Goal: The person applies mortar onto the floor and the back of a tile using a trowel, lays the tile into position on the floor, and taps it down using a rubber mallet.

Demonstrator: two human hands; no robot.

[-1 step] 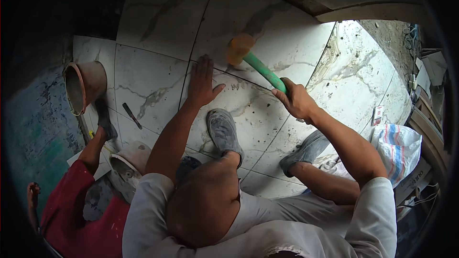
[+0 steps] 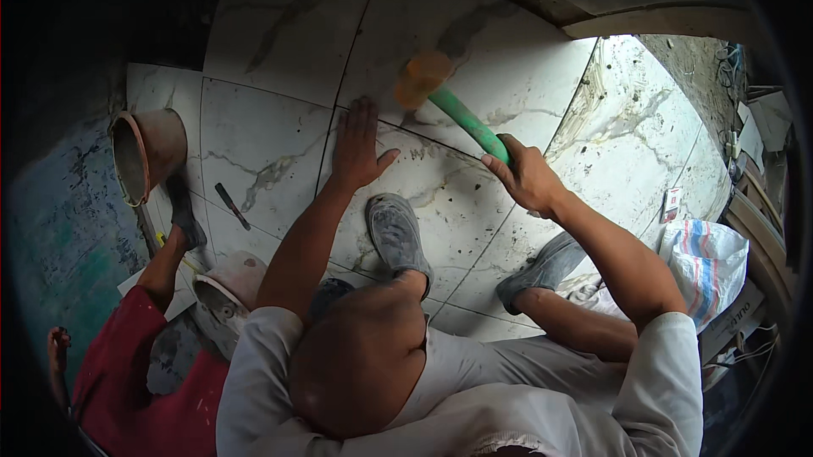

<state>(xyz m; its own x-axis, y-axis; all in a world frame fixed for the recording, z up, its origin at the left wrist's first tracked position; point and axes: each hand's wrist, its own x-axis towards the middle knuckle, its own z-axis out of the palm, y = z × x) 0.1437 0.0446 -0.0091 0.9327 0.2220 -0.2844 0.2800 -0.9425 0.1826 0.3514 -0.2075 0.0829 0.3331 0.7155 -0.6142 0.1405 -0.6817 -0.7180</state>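
My left hand point(image 2: 360, 144) lies flat on the white marble-patterned tiles point(image 2: 279, 127), fingers stretched out over the seam where tiles meet. My right hand point(image 2: 529, 173) is closed round the green handle of a rubber mallet point(image 2: 468, 125), whose orange head point(image 2: 423, 80) is over the tile beyond the seam, just right of my left fingertips; whether it touches the tile I cannot tell. A small dark-handled tool point(image 2: 233, 205) lies on the tiles to the left. My shod feet point(image 2: 394, 232) are on the tiles below my hands.
At left, another person's leg in red shorts point(image 2: 114, 364) is beside an orange bucket point(image 2: 152, 152) and a second bucket point(image 2: 220, 283). At right are a striped woven sack point(image 2: 703, 275), a small packet point(image 2: 671, 203), boards and cables point(image 2: 749, 228). A ledge point(image 2: 652, 21) borders the top.
The mallet head has shifted slightly up and to the left. My left hand stays in place.
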